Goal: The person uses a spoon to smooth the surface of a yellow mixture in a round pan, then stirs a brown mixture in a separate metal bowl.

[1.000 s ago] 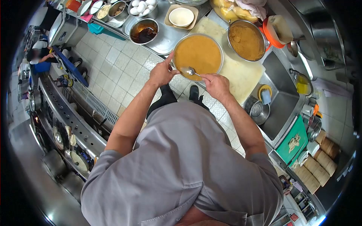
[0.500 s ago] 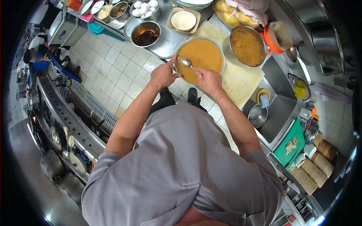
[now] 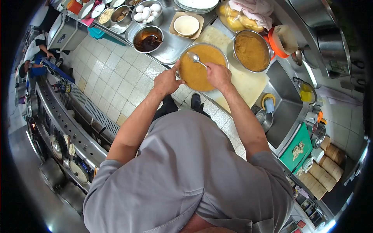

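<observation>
My right hand (image 3: 218, 76) is closed around the handle of a metal spoon (image 3: 193, 57). The spoon's bowl rests at the surface of a smooth orange-brown mixture (image 3: 202, 75) in a wide round pan (image 3: 226, 58). At the pan's left side, my left hand (image 3: 167, 81) holds the rim, with fingers on the outer edge and the thumb near the front. Just right of the pan stands a deep metal pot (image 3: 252, 50) with a thicker, rougher brown-orange mass inside. The pan sits on a pale cutting board (image 3: 246, 85) at the counter's edge.
Behind are a bowl of dark sauce (image 3: 148, 39), a bowl of white eggs (image 3: 147, 12) and a cream bowl (image 3: 186, 25). A sink (image 3: 285, 105) lies to the right, beyond it a green board (image 3: 297, 149). A stove (image 3: 66, 120) is on the left; another person (image 3: 37, 50) is far left.
My right hand has moved the spoon toward the far side of the pan, swinging its handle across the mixture. My left hand stays on the rim. The view has shifted slightly.
</observation>
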Action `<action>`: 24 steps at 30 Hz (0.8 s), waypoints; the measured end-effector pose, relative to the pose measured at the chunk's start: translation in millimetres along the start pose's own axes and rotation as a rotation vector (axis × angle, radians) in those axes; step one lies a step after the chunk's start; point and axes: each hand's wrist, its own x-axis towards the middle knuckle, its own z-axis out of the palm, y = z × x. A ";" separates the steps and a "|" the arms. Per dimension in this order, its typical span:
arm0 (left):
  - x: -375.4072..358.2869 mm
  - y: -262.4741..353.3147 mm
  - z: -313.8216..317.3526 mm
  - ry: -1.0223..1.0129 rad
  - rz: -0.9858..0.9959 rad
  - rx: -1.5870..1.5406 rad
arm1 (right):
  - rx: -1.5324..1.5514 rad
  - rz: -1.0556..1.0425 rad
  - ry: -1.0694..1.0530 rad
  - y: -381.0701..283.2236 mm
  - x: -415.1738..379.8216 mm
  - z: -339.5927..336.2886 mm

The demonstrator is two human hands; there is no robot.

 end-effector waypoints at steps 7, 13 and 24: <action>0.2 -0.3 0.3 -0.002 0.004 -0.001 | -0.025 0.033 0.130 2.7 8.4 -12.5; 0.0 -0.1 0.3 -0.006 0.006 0.005 | 0.004 0.084 0.114 13.3 10.1 -15.2; 0.8 7.2 -5.9 -0.032 -0.008 0.053 | 0.024 0.286 0.115 36.6 -19.3 -29.7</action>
